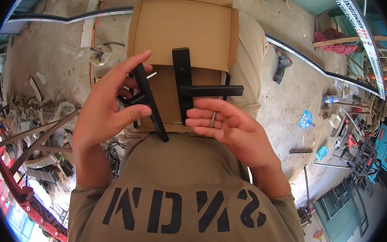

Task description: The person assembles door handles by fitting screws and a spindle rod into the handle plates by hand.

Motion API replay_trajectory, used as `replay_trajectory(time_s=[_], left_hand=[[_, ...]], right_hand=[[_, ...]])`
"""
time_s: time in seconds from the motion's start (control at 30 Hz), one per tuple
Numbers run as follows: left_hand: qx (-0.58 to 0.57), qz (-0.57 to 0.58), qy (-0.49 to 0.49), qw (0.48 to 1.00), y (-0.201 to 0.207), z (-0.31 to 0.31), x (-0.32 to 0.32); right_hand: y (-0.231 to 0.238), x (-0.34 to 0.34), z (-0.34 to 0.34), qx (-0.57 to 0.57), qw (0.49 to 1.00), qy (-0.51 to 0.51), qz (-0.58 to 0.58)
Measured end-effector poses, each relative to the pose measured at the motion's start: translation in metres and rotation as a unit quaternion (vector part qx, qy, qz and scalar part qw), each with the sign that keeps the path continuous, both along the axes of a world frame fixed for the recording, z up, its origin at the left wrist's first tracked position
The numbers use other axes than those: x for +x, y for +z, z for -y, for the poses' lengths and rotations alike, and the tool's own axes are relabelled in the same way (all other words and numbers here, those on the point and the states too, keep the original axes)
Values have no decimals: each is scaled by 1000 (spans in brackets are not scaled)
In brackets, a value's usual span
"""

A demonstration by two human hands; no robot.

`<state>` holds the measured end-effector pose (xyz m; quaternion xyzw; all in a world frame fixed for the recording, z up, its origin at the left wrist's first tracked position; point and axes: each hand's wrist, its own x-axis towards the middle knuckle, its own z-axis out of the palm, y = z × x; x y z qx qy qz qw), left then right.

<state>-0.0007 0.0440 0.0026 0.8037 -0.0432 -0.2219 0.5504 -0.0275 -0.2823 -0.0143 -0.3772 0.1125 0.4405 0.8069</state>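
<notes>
My left hand (101, 104) is closed around a black door handle (153, 104), its long backplate tilted and a short silver spindle (151, 75) poking out beside it. Palm up and with curled fingers, my right hand (242, 134) holds a thin metal pin (212, 119) lying across the fingers; whether it is threaded cannot be made out. A second black door handle (211, 91) stands just beyond the right fingertips, its lever pointing right and its backplate over the box. Below and behind it sits an opened cardboard box (182, 29) on my lap, lid folded back.
A cordless drill (281, 66) lies on the concrete floor to the right. Black frame profiles (298, 56) cross the floor on both sides. Scrap and metal bars (42, 141) are heaped at the left. Teal tool cases (384, 145) and more tools crowd the far right.
</notes>
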Motion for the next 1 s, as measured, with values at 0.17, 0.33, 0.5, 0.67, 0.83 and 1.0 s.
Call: replay_trajectory(time_s=[0.17, 0.33, 0.5, 0.67, 0.83, 1.0], left_hand=[[105, 37, 19, 994, 10, 9, -6], [222, 135, -15, 966, 18, 18, -7], [266, 147, -4, 953, 20, 22, -11], [259, 185, 15, 948, 21, 22, -14], [235, 241, 32, 941, 20, 28, -16], [249, 338, -151, 895, 12, 55, -10]], right_hand=[[23, 5, 8, -108, 980, 101, 134], [21, 21, 0, -499, 637, 78, 582], [-11, 35, -1, -570, 477, 88, 662], [-10, 35, 21, -554, 554, 21, 621], [-6, 30, 39, -559, 641, -55, 523], [-6, 29, 39, -557, 660, -66, 500]])
